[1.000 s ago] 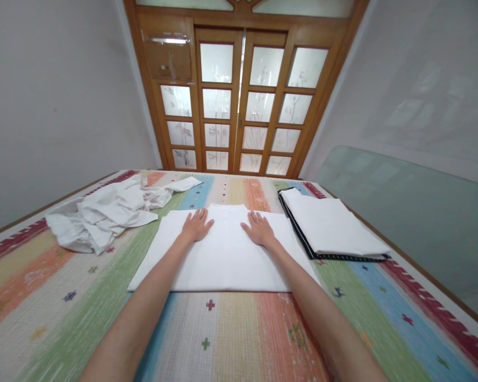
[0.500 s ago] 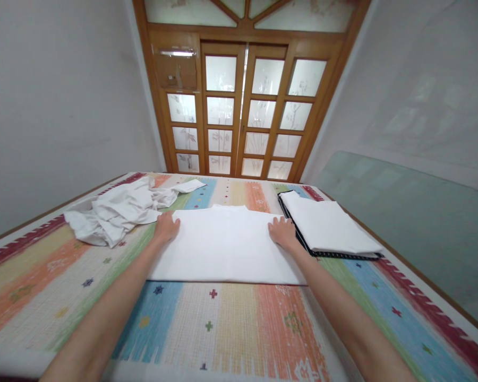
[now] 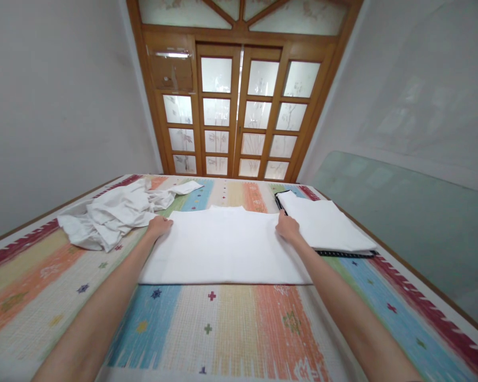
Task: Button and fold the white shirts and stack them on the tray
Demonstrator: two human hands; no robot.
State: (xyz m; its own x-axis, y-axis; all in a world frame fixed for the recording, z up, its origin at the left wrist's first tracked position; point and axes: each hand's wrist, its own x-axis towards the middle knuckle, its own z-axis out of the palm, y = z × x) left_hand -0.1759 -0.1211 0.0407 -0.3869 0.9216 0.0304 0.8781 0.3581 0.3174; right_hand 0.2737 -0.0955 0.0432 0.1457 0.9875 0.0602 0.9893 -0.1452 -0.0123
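A folded white shirt [image 3: 227, 246] lies flat across the middle of the table, with a collar-like bump at its far edge. At its far left corner, my left hand [image 3: 160, 227] has its fingers curled closed on the edge of the cloth. My right hand [image 3: 288, 228] is closed on the opposite edge, thumb side up. Parts of the fingers of both hands are hidden.
A crumpled white garment [image 3: 117, 212] lies to the left, close to my left hand. On the right is a folded stack of white cloth [image 3: 329, 220] over black cloth [image 3: 344, 253]. A striped cloth [image 3: 231, 329] covers the table; wooden glazed doors [image 3: 239, 111] stand behind.
My hands have gone from lying on top of the shirt to gripping its side edges, slightly farther apart. The shirt looks a little wider and flatter. The view has shifted slightly.
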